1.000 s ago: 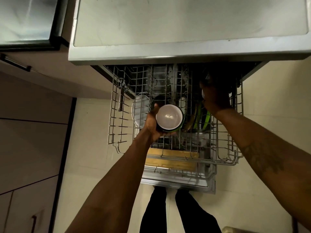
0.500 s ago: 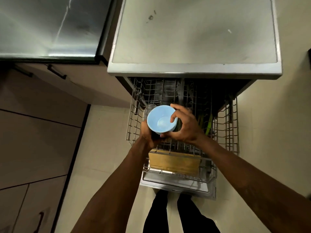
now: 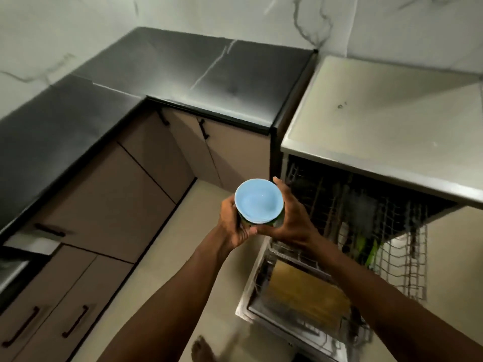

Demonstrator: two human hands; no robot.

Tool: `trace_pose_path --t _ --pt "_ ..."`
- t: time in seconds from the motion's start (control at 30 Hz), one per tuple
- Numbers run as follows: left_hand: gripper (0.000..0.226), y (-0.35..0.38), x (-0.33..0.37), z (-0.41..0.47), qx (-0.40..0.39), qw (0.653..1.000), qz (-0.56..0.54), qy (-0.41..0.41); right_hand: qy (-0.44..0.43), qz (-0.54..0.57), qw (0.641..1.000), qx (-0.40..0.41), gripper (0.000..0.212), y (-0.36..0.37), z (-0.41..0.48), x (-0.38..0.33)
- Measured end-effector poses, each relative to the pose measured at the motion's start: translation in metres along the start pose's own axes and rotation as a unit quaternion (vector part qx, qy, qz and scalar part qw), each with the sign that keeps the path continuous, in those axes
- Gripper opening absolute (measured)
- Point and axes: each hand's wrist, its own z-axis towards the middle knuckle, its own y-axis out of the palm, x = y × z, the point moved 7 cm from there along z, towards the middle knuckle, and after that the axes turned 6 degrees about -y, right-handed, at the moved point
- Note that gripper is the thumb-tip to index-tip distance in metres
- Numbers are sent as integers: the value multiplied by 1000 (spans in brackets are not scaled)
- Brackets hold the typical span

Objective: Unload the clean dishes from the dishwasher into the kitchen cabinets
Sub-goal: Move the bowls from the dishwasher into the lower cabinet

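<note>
L hand & R hand both curled round small round light-blue bowl, just left of open steel dishwasher w/ wire racks

Wooden board in lower rack

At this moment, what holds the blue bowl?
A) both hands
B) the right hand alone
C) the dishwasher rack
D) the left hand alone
A: the left hand and the right hand both curl round the blue bowl, which is up in the air, clear of the dishwasher rack.
</note>
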Motion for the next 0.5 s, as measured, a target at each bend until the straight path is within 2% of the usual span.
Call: trace_pose_path --t 0.2,0.33,0.5 --pt "43 -65 80 -91 -3 998 51 37 13 4 998 58 130 83 41 -94" --pt "49 -117 146 -145 -12 995 63 75 -7 1 999 42 130 142 82 -167" --pt "52 -156 218 -185 -36 993 10 108 -39 -10 998 47 121 188 137 -238"
